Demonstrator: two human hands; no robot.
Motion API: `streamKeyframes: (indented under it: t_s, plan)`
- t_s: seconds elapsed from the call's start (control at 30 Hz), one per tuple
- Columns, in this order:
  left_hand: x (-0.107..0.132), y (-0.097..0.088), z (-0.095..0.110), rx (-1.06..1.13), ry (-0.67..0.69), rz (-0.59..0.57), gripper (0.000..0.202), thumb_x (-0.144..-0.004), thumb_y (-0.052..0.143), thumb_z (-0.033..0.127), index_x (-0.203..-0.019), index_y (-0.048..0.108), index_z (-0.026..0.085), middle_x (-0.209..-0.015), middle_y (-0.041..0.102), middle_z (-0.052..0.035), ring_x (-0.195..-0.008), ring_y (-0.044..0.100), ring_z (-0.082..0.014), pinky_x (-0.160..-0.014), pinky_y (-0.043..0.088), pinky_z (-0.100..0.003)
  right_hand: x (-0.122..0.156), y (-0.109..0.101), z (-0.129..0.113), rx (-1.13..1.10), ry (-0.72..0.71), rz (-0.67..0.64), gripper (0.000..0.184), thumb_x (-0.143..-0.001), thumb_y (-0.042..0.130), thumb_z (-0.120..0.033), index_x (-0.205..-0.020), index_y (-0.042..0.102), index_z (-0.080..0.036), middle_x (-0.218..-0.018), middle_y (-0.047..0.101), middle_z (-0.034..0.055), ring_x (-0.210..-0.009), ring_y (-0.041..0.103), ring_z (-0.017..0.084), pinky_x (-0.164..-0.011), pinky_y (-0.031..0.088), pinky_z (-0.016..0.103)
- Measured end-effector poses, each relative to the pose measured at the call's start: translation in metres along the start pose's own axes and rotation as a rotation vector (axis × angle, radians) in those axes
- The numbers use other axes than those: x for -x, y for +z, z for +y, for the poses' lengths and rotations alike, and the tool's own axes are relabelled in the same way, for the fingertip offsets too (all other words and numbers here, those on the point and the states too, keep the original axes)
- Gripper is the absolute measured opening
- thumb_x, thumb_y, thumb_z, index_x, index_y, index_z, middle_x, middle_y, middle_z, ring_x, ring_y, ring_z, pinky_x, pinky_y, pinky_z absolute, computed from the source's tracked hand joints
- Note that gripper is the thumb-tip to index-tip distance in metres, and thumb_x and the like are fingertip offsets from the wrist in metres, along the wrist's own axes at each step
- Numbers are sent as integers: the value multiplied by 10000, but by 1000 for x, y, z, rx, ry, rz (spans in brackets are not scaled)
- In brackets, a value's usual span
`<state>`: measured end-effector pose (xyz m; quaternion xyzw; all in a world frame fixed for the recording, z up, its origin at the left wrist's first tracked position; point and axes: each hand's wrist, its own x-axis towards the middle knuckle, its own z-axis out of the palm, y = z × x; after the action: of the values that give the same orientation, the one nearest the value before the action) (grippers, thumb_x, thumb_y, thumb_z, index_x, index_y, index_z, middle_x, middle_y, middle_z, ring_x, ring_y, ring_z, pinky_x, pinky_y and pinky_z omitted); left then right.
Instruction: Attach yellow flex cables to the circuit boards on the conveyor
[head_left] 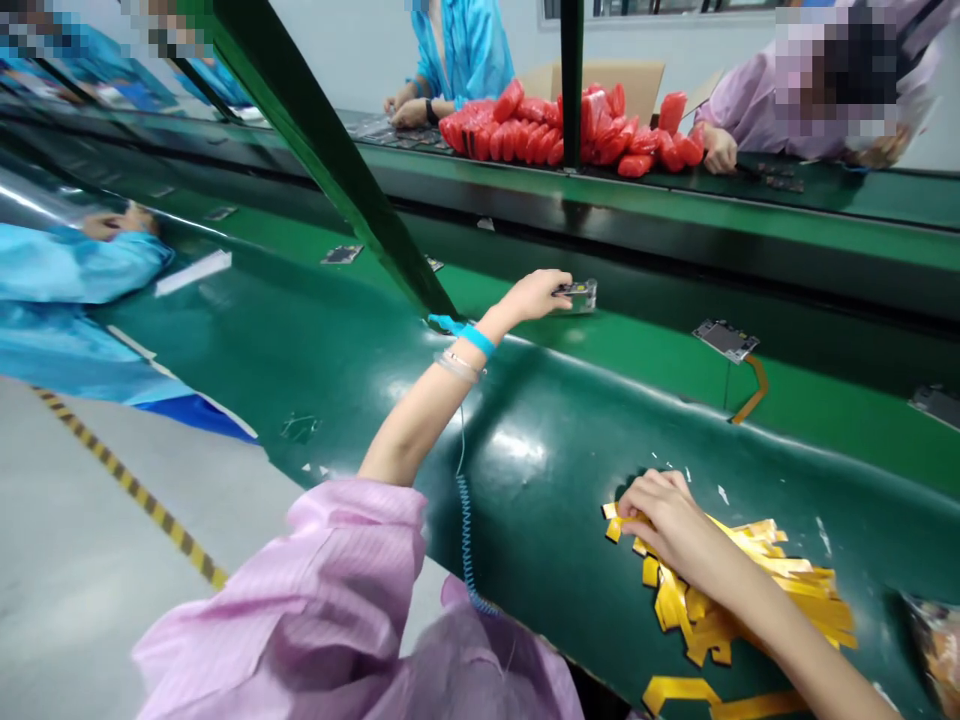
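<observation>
- Left hand (pixel 536 297), 1 o'clock: pinching a small circuit board (pixel 581 296) by its near edge over the lighter green lane (pixel 645 335), probably keeping fingers off the face.
- Right hand (pixel 664 515), 4 o'clock: curling fingers onto a heap of yellow strips (pixel 817 605); can't tell if pinching one. Probably heaped there for easy reach.
- On left wrist: wearing a blue band (pixel 478 338), with a coiled cord (pixel 465 520) hanging toward 6 o'clock, likely for grounding.
- At 3 o'clock: seeing another board (pixel 724 340) lying on the lane, orange tail trailing toward the mat.
- Surface: working over a dark green mat (pixel 555 540), glossy, reflecting lights.
- Room: seeing red pouches (pixel 517 130) piling at 12, a green post (pixel 315 140) slanting at 11, a co-worker's blue sleeve (pixel 82 262) resting at 10, striped tape (pixel 127 485) crossing the floor at 8.
</observation>
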<state>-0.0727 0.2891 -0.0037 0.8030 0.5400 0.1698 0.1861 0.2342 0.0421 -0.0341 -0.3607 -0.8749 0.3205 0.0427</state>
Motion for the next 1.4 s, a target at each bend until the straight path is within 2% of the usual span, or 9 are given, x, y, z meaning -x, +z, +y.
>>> streamKeyframes:
  t_s: [0.13,0.37,0.5,0.6,0.77,1.07,1.2,1.33,1.4]
  plan:
    - [56,29,71,480,59,185,306,-898,615,432,-987,577,142,-910,612,-45,-827,559,-182,-727,425,-267,-3,-2,-6,36,13,-45,190,-915,657,-33,-837,563,-178,-897,619,17,-916,534,230,-826,368,379]
    - [158,59,134,977,-127,-237,312,-810,723,372,-996,616,146,-912,636,-13,-786,570,-141,-719,443,-254,22,-28,-16,-271,36,-48,158,-1030,479,-200,-887,540,-229,-1007,606,35,-985,545,231,-898,438,381]
    - [186,59,144,861,-157,-326,275,-808,715,350,-862,519,165,-799,560,27,-706,503,-112,-627,386,-224,46,-28,-28,-810,188,261,132,-1074,382,-379,-1038,456,-276,-935,604,26,-902,608,205,-808,514,328]
    - [201,59,158,842,-111,-379,250,-795,700,284,-862,482,181,-778,528,42,-671,465,-96,-584,362,-209,49,-13,-33,-806,327,509,183,-1017,517,-427,-1108,449,-283,-721,447,-48,-639,498,153,-606,461,238]
    - [216,55,181,753,-97,-420,244,-800,675,266,-812,442,196,-643,506,68,-557,440,-79,-498,310,-202,46,3,-34,-508,474,548,259,-924,610,-474,-918,634,-216,-621,343,-63,-559,422,137,-574,416,232]
    - [213,54,183,785,-113,-588,279,-844,662,334,-918,430,197,-745,583,34,-617,528,-105,-530,377,-221,61,13,-47,-357,509,535,241,-959,547,-466,-942,616,-236,-612,446,-37,-530,440,153,-570,419,258]
    - [202,64,171,968,-185,-653,405,-774,720,357,-1027,462,171,-917,609,-24,-773,565,-144,-609,432,-236,69,10,-56,-647,541,527,340,-923,604,-563,-1049,559,-251,-605,432,-65,-490,415,129,-493,406,228]
    - [191,60,171,967,-202,-723,372,-781,722,427,-980,549,165,-844,609,-9,-732,550,-134,-594,415,-228,71,-4,-64,-973,645,405,453,-938,557,-639,-766,505,-223,-591,455,-57,-426,414,86,-392,355,180]
    - [188,55,175,920,-170,-766,362,-804,705,486,-906,579,162,-803,597,-1,-708,525,-123,-577,393,-221,70,-9,-67,-1014,652,373,452,-908,605,-640,-766,557,-214,-649,582,-14,-485,552,115,-451,471,203]
